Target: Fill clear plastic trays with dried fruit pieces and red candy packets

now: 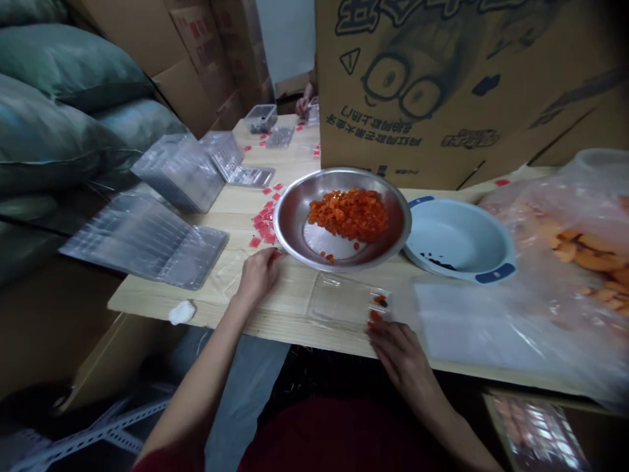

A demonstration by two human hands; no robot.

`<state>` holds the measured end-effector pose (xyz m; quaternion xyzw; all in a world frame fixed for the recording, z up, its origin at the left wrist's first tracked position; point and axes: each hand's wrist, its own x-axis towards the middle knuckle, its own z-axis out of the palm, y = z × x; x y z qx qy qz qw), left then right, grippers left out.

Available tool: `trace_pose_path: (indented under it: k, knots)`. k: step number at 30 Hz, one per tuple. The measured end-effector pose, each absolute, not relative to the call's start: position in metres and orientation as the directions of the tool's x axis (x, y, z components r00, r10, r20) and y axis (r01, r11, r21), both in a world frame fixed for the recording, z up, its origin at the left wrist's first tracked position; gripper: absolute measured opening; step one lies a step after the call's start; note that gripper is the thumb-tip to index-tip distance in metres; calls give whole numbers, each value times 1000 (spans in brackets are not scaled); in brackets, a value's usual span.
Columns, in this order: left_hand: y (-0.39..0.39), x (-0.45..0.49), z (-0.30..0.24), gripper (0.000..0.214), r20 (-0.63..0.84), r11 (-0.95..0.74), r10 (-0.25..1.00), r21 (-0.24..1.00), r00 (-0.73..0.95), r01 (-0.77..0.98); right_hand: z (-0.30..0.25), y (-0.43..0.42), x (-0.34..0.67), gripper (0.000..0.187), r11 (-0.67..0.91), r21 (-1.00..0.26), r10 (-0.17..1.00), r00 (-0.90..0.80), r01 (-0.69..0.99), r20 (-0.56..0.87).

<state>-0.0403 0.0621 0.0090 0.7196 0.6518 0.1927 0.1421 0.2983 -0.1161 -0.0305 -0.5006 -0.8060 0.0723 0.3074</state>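
Observation:
My left hand (257, 274) rests on the wooden table (295, 216) beside the steel bowl (295, 210), fingers curled near small red pieces (265, 223); whether it pinches one I cannot see. My right hand (400, 354) lies at the table's front edge, its fingertips pressing on a clear plastic tray (344, 301) next to an orange piece (376, 316). The steel bowl holds a heap of small orange pieces (350, 213).
A white basin with blue handles (459, 239) sits right of the steel bowl. A plastic bag of orange pieces (574, 262) lies far right. Stacks of clear trays (152, 239) fill the left. A big cardboard box (442, 85) stands behind. Another person's hand (303, 101) is at the far end.

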Motion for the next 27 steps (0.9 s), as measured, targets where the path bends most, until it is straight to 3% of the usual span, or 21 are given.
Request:
trace_pose_path:
  k: [4, 10, 16, 20, 24, 27]
  knots:
    - [8, -9, 7, 24, 103, -198, 975, 804, 197, 561, -27, -125, 297, 25, 474, -470, 871, -319, 745, 373]
    - [-3, 59, -3, 12, 69, -215, 943, 874, 327, 435, -31, -128, 293, 25, 446, -501, 885, -281, 742, 371]
    - [11, 90, -15, 10, 173, -370, 895, 802, 411, 469, -31, -129, 291, 30, 423, -514, 896, -259, 746, 361]
    - [-5, 64, -18, 22, 322, -420, 907, 749, 272, 512, -28, -132, 293, 27, 454, -498, 875, -265, 739, 404]
    - [-22, -5, -36, 42, 389, -166, 918, 559, -80, 813, -27, -130, 294, 28, 489, -462, 846, -274, 740, 456]
    - [-18, -55, -53, 48, 278, -3, 952, 428, -128, 904, -28, -121, 290, 25, 551, -430, 810, -334, 715, 482]
